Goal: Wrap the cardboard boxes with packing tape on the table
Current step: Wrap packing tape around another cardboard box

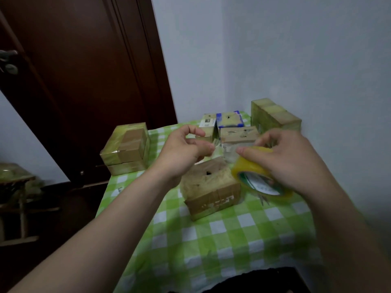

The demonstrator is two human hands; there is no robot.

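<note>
The closed cardboard box [211,187] sits on the green-checked table [232,240], its contents hidden. Just right of it, the right hand [296,163] grips a yellow tape roll [258,176]. Above the box, the left hand [184,151], fingers curled, pinches a blurred tape strip [229,153] running to the roll. Behind the box stand more boxes [239,134]. Left of it is a taped stack [127,146], and beyond that a dark door [84,81].
</note>
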